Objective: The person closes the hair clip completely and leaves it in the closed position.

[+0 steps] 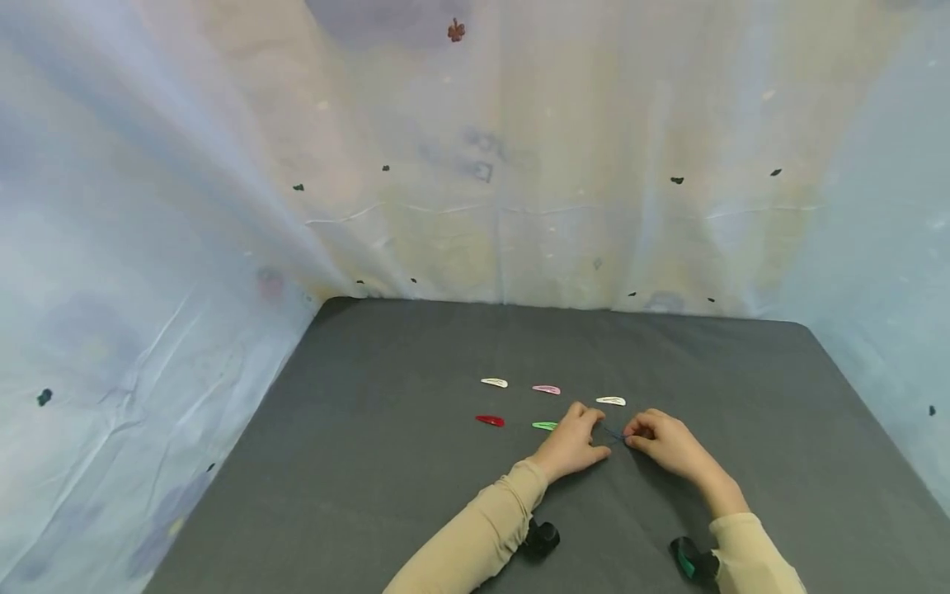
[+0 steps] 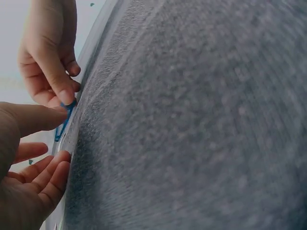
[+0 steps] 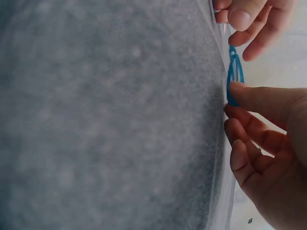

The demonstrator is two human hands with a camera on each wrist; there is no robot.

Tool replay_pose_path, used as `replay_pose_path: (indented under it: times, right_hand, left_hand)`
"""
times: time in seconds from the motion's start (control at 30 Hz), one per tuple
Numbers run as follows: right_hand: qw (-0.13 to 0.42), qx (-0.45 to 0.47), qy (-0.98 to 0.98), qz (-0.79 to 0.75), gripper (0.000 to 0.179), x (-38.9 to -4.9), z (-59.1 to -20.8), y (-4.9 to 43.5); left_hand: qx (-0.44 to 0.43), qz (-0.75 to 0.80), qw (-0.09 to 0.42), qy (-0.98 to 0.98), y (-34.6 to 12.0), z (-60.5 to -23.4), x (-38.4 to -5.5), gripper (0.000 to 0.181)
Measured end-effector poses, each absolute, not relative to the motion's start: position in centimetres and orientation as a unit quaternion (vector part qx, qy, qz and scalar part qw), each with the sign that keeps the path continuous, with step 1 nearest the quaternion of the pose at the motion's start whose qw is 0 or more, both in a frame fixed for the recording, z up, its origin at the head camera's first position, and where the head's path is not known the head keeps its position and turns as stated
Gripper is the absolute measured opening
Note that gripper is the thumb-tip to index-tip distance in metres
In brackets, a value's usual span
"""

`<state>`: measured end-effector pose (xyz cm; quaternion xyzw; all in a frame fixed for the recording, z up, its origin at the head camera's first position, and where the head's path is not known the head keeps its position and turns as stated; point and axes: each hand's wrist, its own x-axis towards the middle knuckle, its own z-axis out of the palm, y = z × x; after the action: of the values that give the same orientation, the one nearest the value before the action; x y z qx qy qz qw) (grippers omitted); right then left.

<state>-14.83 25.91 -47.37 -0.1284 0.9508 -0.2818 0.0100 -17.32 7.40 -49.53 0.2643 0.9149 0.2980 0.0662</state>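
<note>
A blue snap hair clip (image 3: 235, 69) is pinched by its wide end between the thumb and index finger of my right hand (image 1: 668, 445). Its narrow tip points toward my left hand (image 1: 570, 443), whose thumb and fingers are spread apart close by. Whether a left fingertip touches that tip, I cannot tell. Just left of the left hand lies a green hair clip (image 1: 544, 426), partly covered by it. Beyond the hands a white hair clip (image 1: 611, 401) rests on the grey cloth.
Further left on the grey table (image 1: 356, 495) lie a red hair clip (image 1: 490, 421), a pink hair clip (image 1: 547, 389) and a cream hair clip (image 1: 494, 383). A patterned curtain (image 1: 519, 247) hangs along the back and sides.
</note>
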Motion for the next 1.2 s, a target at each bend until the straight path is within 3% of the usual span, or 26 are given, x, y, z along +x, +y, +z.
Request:
replay_pose_path:
  times: [0.1, 0.3, 0.6, 0.83, 1.07, 1.2]
  right_hand:
    - [0.014, -0.121, 0.947, -0.297, 0.007, -14.9, -47.5, 26.1]
    - [0.024, -0.109, 0.939, -0.325, 0.006, -14.6, -47.7, 26.1]
    - [-0.011, -0.105, 0.937, -0.333, 0.004, -14.4, -47.7, 25.5]
    - [-0.045, -0.107, 0.936, -0.331, 0.004, -14.6, -47.7, 25.0]
    - [-0.055, -0.102, 0.936, -0.333, 0.014, -14.5, -47.6, 24.8]
    - [-0.079, -0.101, 0.936, -0.329, 0.01, -14.4, -47.7, 24.7]
  left_hand:
    - [0.267, 0.297, 0.059, 0.915, 7.7, -49.7, -17.4, 0.043]
    - [0.288, 0.291, 0.016, 0.912, 7.7, -49.6, -17.3, 0.019]
    - [0.292, 0.298, -0.044, 0.908, 7.8, -50.0, -17.4, 0.005]
    - [0.279, 0.287, -0.102, 0.911, 7.7, -49.8, -17.3, 0.008]
    - [0.277, 0.271, -0.116, 0.914, 7.7, -49.4, -17.2, 0.01]
    - [0.278, 0.272, -0.118, 0.914, 7.9, -49.3, -17.3, 0.011]
